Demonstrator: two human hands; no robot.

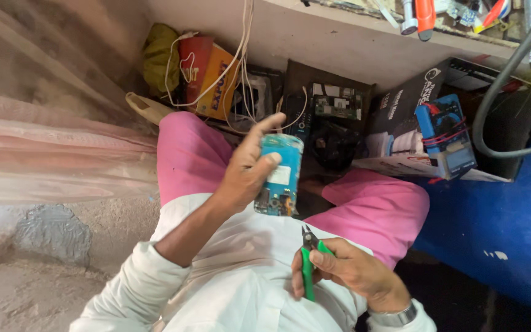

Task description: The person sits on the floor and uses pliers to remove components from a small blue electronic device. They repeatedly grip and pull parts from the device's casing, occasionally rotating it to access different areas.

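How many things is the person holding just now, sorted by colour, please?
Blue: 1, the opened phone body in the left hand
Green: 1, the green-handled cutting pliers in the right hand
Total: 2

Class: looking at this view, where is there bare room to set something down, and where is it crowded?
Bare: the dusty floor left of the white sleeve, and the blue surface right of the pink knee. Crowded: under the shelf, boxes, cables and circuit boards.

blue phone body (279,175), green-handled cutters (307,264), pink trousers (192,154)
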